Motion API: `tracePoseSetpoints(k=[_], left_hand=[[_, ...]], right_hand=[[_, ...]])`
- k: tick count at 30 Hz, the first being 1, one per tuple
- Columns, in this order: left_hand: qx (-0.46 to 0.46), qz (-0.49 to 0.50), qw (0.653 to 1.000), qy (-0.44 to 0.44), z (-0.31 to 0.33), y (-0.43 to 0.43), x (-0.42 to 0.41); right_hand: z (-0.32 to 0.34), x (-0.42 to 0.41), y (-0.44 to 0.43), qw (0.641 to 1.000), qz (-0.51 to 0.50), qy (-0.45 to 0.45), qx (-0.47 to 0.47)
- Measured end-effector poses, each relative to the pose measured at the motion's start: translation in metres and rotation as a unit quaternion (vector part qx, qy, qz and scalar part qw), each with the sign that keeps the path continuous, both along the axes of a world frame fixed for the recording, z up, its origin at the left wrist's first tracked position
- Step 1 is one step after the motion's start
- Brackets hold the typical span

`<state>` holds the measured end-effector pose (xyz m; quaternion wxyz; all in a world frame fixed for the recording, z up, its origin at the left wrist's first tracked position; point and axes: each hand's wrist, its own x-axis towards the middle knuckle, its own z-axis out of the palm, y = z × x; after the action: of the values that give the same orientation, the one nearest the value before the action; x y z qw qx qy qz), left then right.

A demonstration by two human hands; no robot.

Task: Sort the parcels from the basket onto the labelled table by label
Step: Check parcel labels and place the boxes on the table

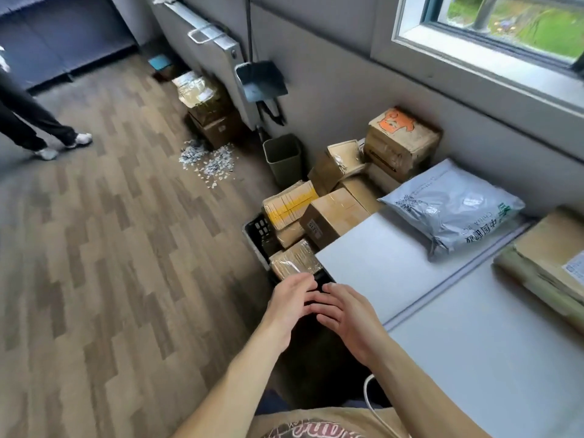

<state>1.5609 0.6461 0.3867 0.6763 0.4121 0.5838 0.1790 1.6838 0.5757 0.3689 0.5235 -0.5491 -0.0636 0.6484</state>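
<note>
A black basket (257, 230) stands on the floor beside the table's left end, filled with several cardboard parcels (331, 216). The nearest one is a taped brown parcel (295, 260). My left hand (289, 303) and my right hand (346, 317) hover side by side over the basket's near end, just short of that parcel, fingers relaxed and holding nothing. On the grey table (395, 267) lie a grey plastic mailer bag (452, 207) and a flat brown parcel (546, 267) at the right edge.
More cardboard boxes (401, 140) are stacked by the wall behind the basket, next to a small bin (282, 156). A dustpan (260, 79) leans on the wall. Paper scraps (207, 161) litter the wooden floor. Another person's legs (34, 121) stand at far left.
</note>
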Motion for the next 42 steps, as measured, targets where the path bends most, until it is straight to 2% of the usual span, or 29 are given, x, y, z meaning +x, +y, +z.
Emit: tracePoseSetpoints(k=[6, 10, 15, 20, 24, 28, 35, 42], left_hand=[[-0.036, -0.058, 0.998, -0.001, -0.021, 0.073, 0.024], [-0.042, -0.085, 0.995, 0.036, -0.05, 0.136, 0.042], [-0.101, -0.155, 0.978, 0.099, -0.089, 0.22, 0.057], [-0.183, -0.197, 0.956, 0.117, -0.133, 0.279, 0.082], [-0.219, -0.223, 0.94, 0.134, -0.161, 0.298, 0.101], [-0.234, -0.211, 0.943, 0.109, -0.172, 0.296, 0.107], [-0.237, -0.17, 0.955, 0.047, -0.17, 0.296, 0.104], [-0.206, -0.16, 0.964, 0.043, -0.151, 0.286, 0.074]], right_hand=[[-0.015, 0.01, 0.056, 0.997, -0.059, -0.003, -0.043], [-0.027, 0.011, 0.102, 0.989, -0.125, -0.014, -0.076], [-0.041, -0.002, 0.159, 0.959, -0.253, -0.02, -0.129], [-0.04, -0.027, 0.197, 0.928, -0.33, -0.011, -0.173], [-0.043, -0.038, 0.209, 0.902, -0.384, -0.001, -0.197], [-0.045, -0.042, 0.211, 0.883, -0.418, 0.002, -0.212], [-0.041, -0.053, 0.206, 0.869, -0.446, 0.014, -0.216], [-0.042, -0.067, 0.199, 0.865, -0.457, 0.03, -0.205]])
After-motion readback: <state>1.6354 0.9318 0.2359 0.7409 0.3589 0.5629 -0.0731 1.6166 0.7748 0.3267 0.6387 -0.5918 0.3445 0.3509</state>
